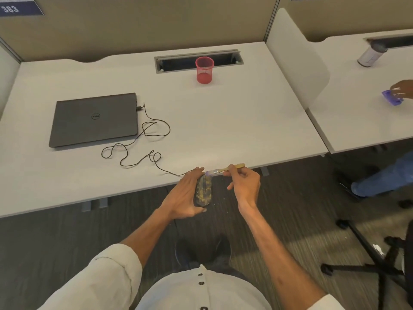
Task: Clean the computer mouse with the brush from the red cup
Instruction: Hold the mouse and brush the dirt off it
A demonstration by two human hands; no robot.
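Note:
My left hand (184,194) grips a dark computer mouse (203,190) just past the desk's front edge, over the floor. Yellowish dust covers the mouse's top. My right hand (243,185) pinches a small brush (225,169) with a wooden handle; its bristle end touches the mouse's far end. The mouse's black cable (134,144) loops across the desk to a closed grey laptop (93,119). The red mesh cup (204,70) stands upright at the back of the desk and looks empty.
The white desk (223,121) has a cable slot (199,61) at the back behind the cup. A divider panel (297,63) separates the neighbouring desk, where another person's hand (401,89) holds a purple object. A chair base (380,260) stands at the right on the carpet.

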